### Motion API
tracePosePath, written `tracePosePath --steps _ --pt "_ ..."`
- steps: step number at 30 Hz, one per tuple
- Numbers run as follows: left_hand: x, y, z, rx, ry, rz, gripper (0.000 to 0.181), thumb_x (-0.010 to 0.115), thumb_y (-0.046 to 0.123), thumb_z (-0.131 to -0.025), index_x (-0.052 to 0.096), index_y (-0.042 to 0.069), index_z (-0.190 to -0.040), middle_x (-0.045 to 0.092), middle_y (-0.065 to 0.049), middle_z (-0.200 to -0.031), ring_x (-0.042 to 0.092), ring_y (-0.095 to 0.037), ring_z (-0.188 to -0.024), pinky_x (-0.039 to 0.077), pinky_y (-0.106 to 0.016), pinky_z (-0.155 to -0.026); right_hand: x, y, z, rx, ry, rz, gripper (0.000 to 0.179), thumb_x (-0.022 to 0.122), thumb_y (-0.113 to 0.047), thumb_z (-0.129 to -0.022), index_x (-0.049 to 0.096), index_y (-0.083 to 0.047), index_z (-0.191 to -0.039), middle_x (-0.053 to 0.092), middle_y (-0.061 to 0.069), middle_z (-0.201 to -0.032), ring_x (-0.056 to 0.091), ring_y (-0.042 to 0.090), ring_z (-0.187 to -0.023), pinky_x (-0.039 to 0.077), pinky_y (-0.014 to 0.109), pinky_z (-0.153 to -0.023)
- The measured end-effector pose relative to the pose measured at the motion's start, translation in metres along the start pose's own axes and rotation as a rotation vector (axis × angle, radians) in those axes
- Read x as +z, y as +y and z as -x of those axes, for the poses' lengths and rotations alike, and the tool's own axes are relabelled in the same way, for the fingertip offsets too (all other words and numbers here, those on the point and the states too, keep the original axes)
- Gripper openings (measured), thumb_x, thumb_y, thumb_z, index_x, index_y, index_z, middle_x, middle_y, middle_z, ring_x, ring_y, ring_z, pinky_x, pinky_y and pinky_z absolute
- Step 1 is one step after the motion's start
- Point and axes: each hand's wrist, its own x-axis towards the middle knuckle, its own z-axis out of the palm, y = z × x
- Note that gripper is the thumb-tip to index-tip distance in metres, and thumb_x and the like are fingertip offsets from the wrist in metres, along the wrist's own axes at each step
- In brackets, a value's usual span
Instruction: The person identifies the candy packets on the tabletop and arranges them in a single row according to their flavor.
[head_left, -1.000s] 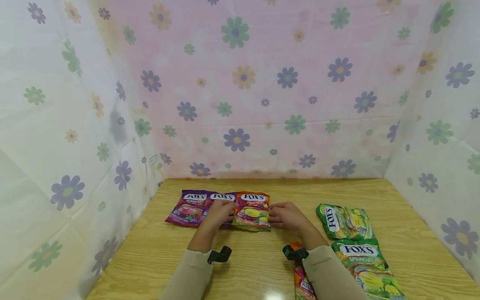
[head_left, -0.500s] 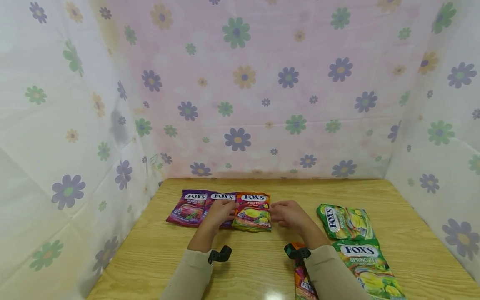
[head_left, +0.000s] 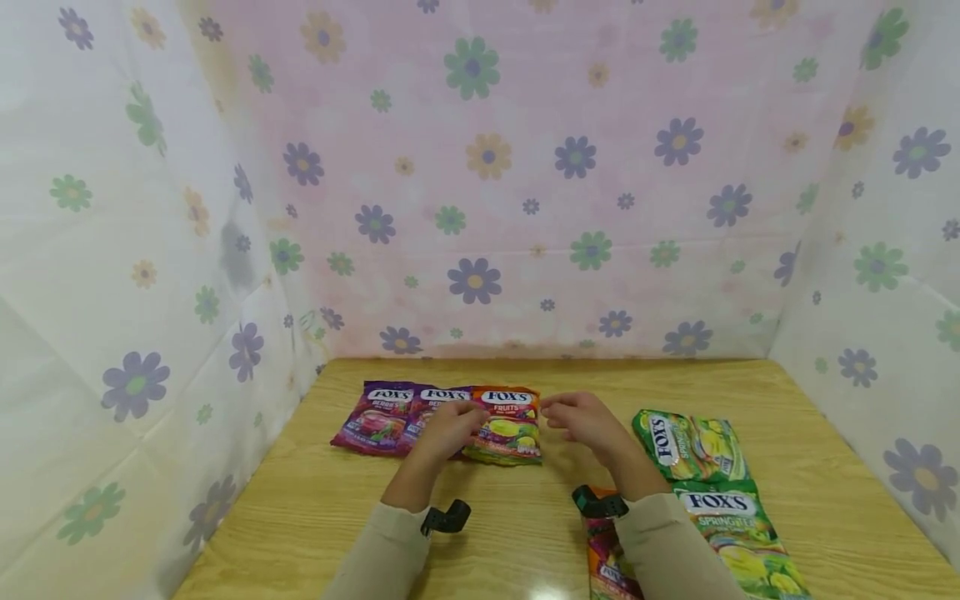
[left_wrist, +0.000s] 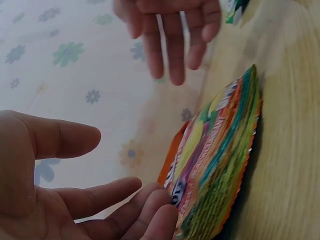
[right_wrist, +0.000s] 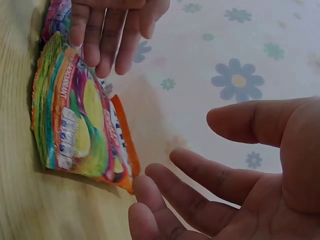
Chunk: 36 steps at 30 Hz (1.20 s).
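An orange FOX'S Fruits candy bag (head_left: 510, 433) lies flat on the wooden table between my two hands. My left hand (head_left: 450, 432) hovers over its left edge, fingers loosely bent and holding nothing. Off the bag's right edge is my right hand (head_left: 588, 423), also relaxed, with a gap between fingers and bag in the right wrist view. Two purple FOX'S Berries bags, one at the far left (head_left: 378, 419) and one beside it (head_left: 422, 417), complete a row with the orange bag. My left hand partly covers the second purple bag.
Two green FOX'S Spring Tea bags lie on the right, one turned sideways (head_left: 690, 444) and one nearer (head_left: 738, 533). Another orange bag (head_left: 603, 550) is partly under my right forearm in the view. Flowered cloth (head_left: 487, 208) surrounds the table (head_left: 510, 533).
Both hands have lifted slightly off the orange bag's sides; the left has shifted a little right over the bag's edge. The bags stay where they were.
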Motion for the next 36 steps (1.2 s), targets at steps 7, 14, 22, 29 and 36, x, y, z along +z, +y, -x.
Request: tracePosePath --steps 7,14,22,29,36 --pt "0.014 0.006 0.005 0.033 -0.056 -0.082 0.043 0.062 0.029 -0.102 0.063 0.001 -0.134 0.069 -0.015 -0.121 0.067 -0.026 -0.106 0.06 -0.042 -0.09 -0.018 -0.01 0.013 -0.038 -0.03 0.098 0.039 0.058 -0.032 -0.105 0.065 -0.011 -0.138 0.062 0.015 -0.143 0.062 0.033 -0.128 0.053 0.052 -0.105" --pt "0.034 0.01 0.01 0.015 -0.11 -0.03 0.04 0.063 0.025 -0.102 0.063 0.0 -0.133 0.071 -0.014 -0.115 0.071 -0.025 -0.097 0.061 -0.045 -0.086 -0.042 -0.004 0.027 -0.07 -0.097 0.168 0.042 0.058 -0.031 -0.105 0.062 -0.008 -0.14 0.061 0.019 -0.143 0.061 0.034 -0.128 0.053 0.054 -0.104" --pt "0.061 0.01 0.017 0.008 -0.167 -0.079 0.032 0.067 0.027 -0.1 0.071 0.003 -0.121 0.075 -0.013 -0.105 0.073 -0.027 -0.093 0.063 -0.041 -0.076 -0.068 0.01 0.046 -0.103 -0.144 0.268 0.042 0.055 -0.03 -0.108 0.063 -0.003 -0.138 0.063 0.021 -0.14 0.063 0.036 -0.123 0.055 0.054 -0.1" --pt "0.076 0.011 0.019 -0.002 -0.231 -0.086 0.026 0.068 0.027 -0.1 0.072 0.006 -0.116 0.076 -0.009 -0.1 0.073 -0.02 -0.085 0.063 -0.036 -0.071 -0.092 0.021 0.055 -0.088 -0.157 0.316 0.045 0.055 -0.031 -0.108 0.062 0.0 -0.139 0.067 0.021 -0.134 0.069 0.03 -0.112 0.059 0.049 -0.09" --pt "0.092 0.015 0.015 0.048 -0.302 -0.09 0.022 0.071 0.023 -0.098 0.075 0.007 -0.111 0.075 -0.008 -0.096 0.072 -0.02 -0.083 0.063 -0.036 -0.071 -0.11 0.034 0.058 -0.086 -0.223 0.283 0.048 0.055 -0.03 -0.108 0.06 0.009 -0.136 0.068 0.024 -0.13 0.071 0.034 -0.109 0.06 0.047 -0.09"
